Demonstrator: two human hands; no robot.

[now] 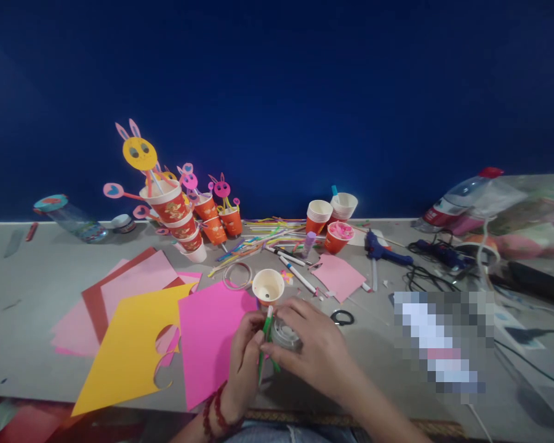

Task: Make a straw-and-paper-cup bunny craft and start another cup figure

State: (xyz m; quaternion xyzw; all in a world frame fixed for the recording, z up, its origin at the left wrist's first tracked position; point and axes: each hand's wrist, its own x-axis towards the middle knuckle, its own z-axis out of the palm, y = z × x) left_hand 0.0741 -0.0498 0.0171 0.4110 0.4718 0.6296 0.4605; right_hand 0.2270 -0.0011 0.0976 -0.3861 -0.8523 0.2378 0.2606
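Near the table's front edge, my left hand [245, 363] is closed round a thin green and white stick [264, 338] that stands nearly upright. My right hand [311, 341] is curved over a clear round roll of tape [286, 334], with its thumb and fingers reaching to the green stick. Just beyond both hands stands a paper cup [268, 287] with a small dark hole in its bottom. A second ring-shaped roll [237, 276] lies to the left of that cup. Black scissor handles [342, 317] are to the right of my right hand.
Yellow paper [129, 344] and magenta paper [207, 338] lie at left. Bunny-topped cups [166, 206] stand behind them. Colourful pipe cleaners [258, 240], pink paper [339, 277] and stacked cups [319, 215] are further back. A blue glue gun [385, 251], cables and a bottle [461, 197] lie right.
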